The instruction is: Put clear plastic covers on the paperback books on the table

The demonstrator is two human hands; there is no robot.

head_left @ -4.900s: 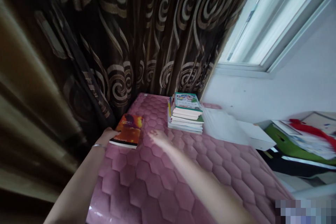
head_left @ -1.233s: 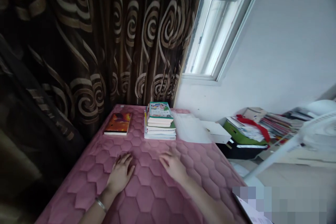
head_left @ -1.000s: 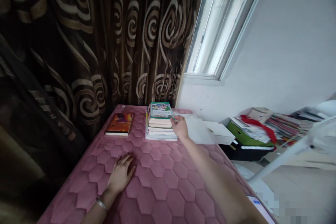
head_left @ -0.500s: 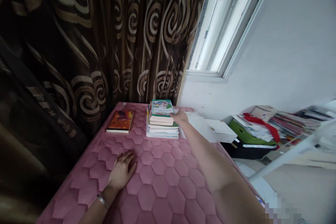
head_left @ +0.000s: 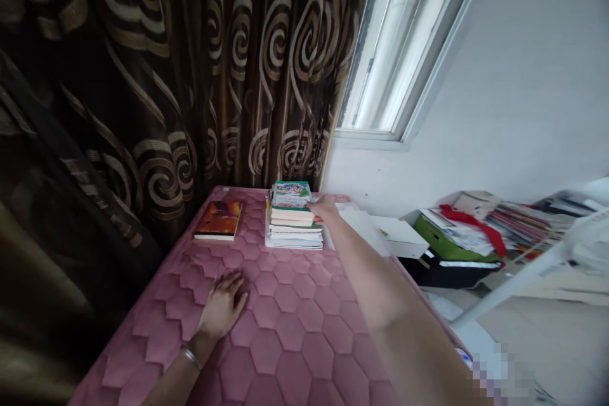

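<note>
A stack of books [head_left: 294, 236] stands near the far end of the pink padded surface, topped by a book with a green-edged picture cover [head_left: 291, 196]. My right hand [head_left: 324, 210] reaches to the stack's right side. Its thumb is at the top book's near right corner and the other fingers are at the edge, partly hidden. My left hand [head_left: 222, 306], with a silver bracelet on the wrist, lies flat on the padding with fingers stretched out and holds nothing. Beyond it lies a single orange and dark book [head_left: 219, 220], apart from the stack.
The surface has a pink hexagon-quilted cover [head_left: 292, 323]. A dark curtain with swirls [head_left: 238, 76] hangs behind it. White sheets [head_left: 361, 228] and a white box [head_left: 402, 236] sit right of the stack. Further right are a green bin [head_left: 438, 241], piled papers and a white pole [head_left: 514, 285].
The view has shifted slightly. My right hand stays at the stack's right side, and my left hand rests in the same place. The books look unchanged.
</note>
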